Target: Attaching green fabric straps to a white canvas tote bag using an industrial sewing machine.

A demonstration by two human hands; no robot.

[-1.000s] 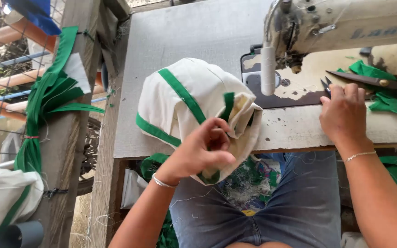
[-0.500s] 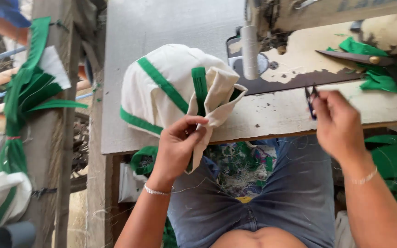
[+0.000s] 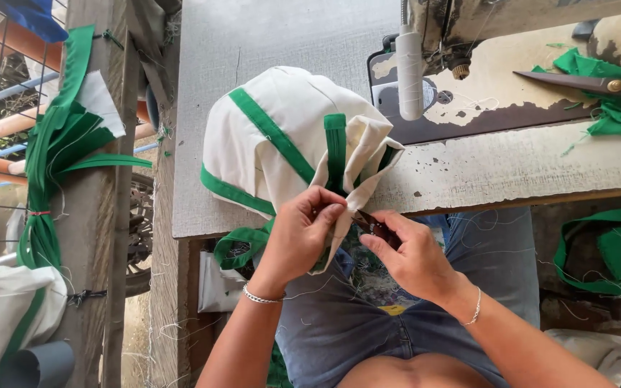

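the person sits at the sewing table (image 3: 267, 43) and works on a cream cloth piece with green bands (image 3: 289, 136), which lies half on the table edge and half hanging down over the lap. the left hand (image 3: 300, 233) pinches the lower edge of this cloth, the fingers pressed together on a fold just under the short green strip that runs down the middle. the right hand (image 3: 415, 255) holds small thread snips (image 3: 374, 224), the fingers closed around them, and the tip of the snips comes right to the cloth edge, touching it or almost, beside the left fingertips. the sewing on this piece looks already done, i think: the green bands are fixed along the rim and across the top, and the cloth is no longer under the sewing machine (image 3: 468, 29). what seems left is the cleaning of loose threads at the seam end, and i cannot tell if any thread is cut there now. big scissors (image 3: 583, 82) rest on the machine base among green scraps (image 3: 612, 100). at the far left a bundle of green strips (image 3: 52, 151) hangs on a wooden post (image 3: 102, 237), and another cream and green piece (image 3: 5, 316) hangs lower.
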